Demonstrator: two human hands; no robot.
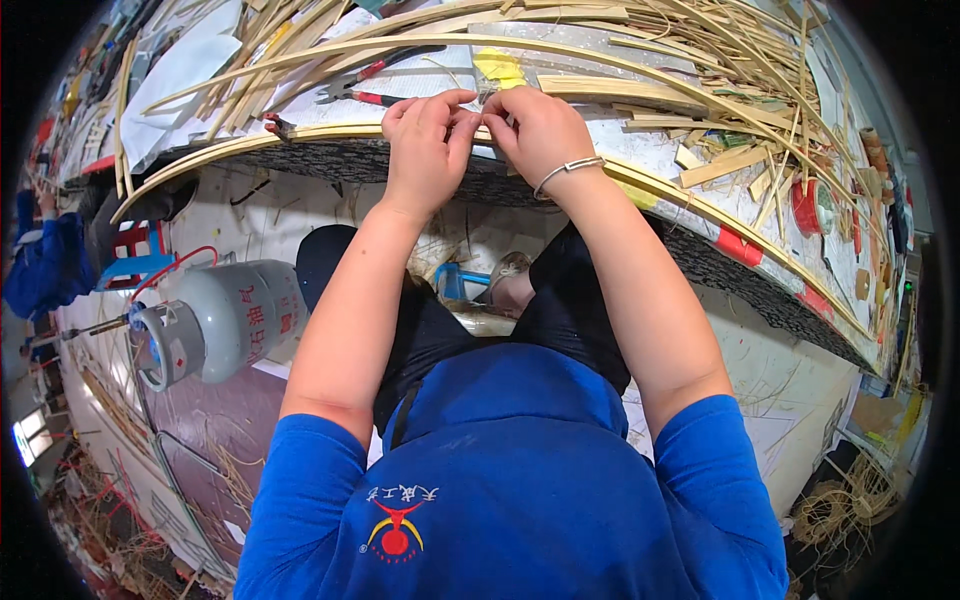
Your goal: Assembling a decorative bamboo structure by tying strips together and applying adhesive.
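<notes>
Above the near edge of the worktable, my left hand (428, 150) and my right hand (545, 135) are close together. The fingers of both are curled into pinches that almost meet. Whatever lies between the fingertips is too small to make out. Just under the hands, a long pair of bent bamboo strips (680, 205) runs along the table edge and past it at the left. Beyond my left hand lie pliers with red-and-black handles (375, 98), and another red-and-black handled tool (375, 68) rests behind them. A crumpled yellow piece (500, 68) sits behind my fingertips.
Loose bamboo strips (640, 92) pile up across the back and right of the table. A red spool (806, 207) stands at the right. On the floor at left is a grey gas cylinder (235, 315) with a red hose (180, 262). Another person in blue (50, 262) is at far left.
</notes>
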